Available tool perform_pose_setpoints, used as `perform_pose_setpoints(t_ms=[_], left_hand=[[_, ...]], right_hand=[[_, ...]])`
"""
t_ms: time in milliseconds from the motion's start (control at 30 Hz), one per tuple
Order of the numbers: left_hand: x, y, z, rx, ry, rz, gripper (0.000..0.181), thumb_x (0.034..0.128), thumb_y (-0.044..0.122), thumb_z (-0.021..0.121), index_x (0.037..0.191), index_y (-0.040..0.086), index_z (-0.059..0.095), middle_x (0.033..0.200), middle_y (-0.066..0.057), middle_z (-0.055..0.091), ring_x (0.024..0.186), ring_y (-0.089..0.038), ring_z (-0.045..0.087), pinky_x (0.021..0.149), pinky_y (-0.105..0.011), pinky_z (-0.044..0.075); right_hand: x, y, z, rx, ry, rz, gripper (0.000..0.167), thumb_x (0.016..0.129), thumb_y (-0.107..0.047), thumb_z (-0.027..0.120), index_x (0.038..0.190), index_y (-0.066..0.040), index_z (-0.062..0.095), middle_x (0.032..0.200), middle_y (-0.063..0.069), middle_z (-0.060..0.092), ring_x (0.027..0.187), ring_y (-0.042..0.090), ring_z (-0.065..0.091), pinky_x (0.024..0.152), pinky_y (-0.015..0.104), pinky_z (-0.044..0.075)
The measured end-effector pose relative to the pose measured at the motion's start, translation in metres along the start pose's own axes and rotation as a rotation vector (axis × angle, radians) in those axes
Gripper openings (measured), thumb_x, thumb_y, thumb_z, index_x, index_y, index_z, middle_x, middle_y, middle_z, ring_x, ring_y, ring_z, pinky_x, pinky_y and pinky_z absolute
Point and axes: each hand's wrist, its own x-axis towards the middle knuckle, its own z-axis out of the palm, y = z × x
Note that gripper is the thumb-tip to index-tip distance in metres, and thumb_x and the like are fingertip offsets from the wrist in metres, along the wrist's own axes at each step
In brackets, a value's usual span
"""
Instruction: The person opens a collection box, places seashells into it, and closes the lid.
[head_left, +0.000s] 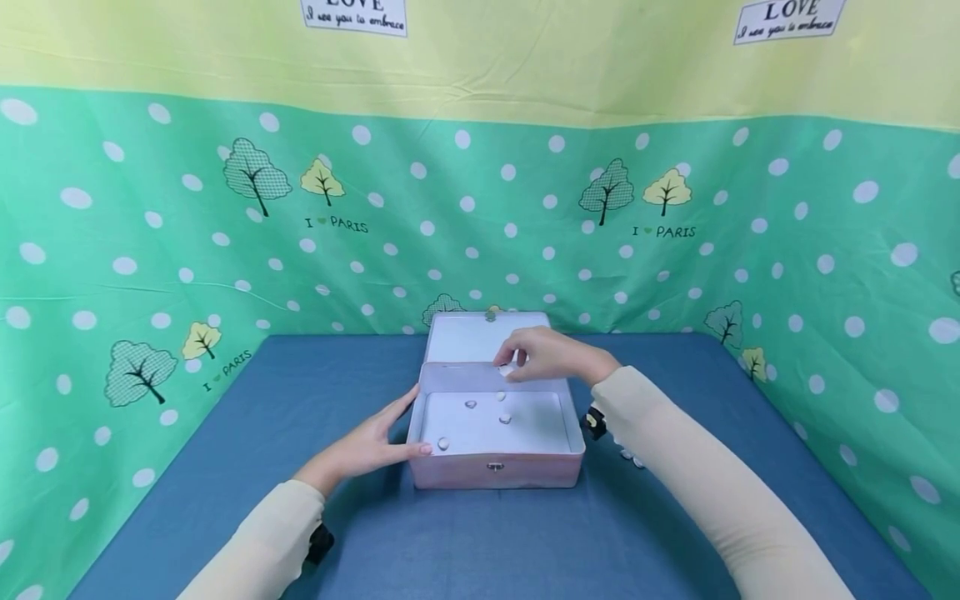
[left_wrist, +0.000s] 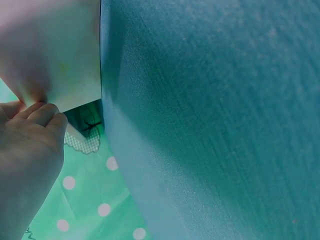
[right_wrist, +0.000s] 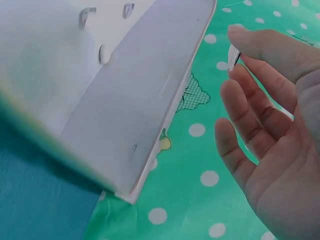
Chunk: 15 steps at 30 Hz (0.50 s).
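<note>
A pale pink tin box [head_left: 536,472] stands on the blue table with its lid [head_left: 465,335] tilted back. On its floor lie several small round whitish pieces, among them one white piece [head_left: 443,443] at the front left; their kind is unclear. My left hand [head_left: 375,442] spans the box's left side, its fairly straight fingers along the wall and its thumb on the front left rim. Over the back of the box, my right hand [head_left: 547,354] pinches another small white piece [right_wrist: 233,56] between thumb and fingers; its dark edge shows in the right wrist view.
On the blue tablecloth [head_left: 352,550], several small clear pieces [head_left: 633,458] lie right of the box, partly behind the right sleeve. A green and yellow polka-dot curtain [head_left: 510,250] surrounds the back and sides of the table.
</note>
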Motion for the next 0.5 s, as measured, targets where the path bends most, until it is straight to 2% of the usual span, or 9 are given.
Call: perform_pose_setpoints(t_ms=[267,500], left_hand=[[0.0,0.001,0.0,-0.005,0.001,-0.012,0.103,0.0864,0.053,0.074,0.162,0.034,0.008,0.167,-0.008,0.01,0.151,-0.036,0.012,0.111,-0.067,0.021],[0.0,0.001,0.0,-0.009,0.004,-0.002,0.101,0.0876,0.05,0.075,0.162,0.033,0.009,0.167,-0.011,0.011,0.15,-0.038,0.012,0.11,-0.069,0.021]], right_hand=[[0.014,-0.007,0.01,0.017,0.001,0.015,0.023,0.089,-0.012,0.077,0.112,-0.013,0.075,0.107,-0.003,0.068,0.092,0.014,0.062,0.081,0.025,0.052],[0.018,-0.008,0.016,0.045,-0.014,0.05,0.023,0.088,-0.014,0.079,0.111,-0.014,0.075,0.107,-0.001,0.068,0.095,0.018,0.061,0.08,0.024,0.051]])
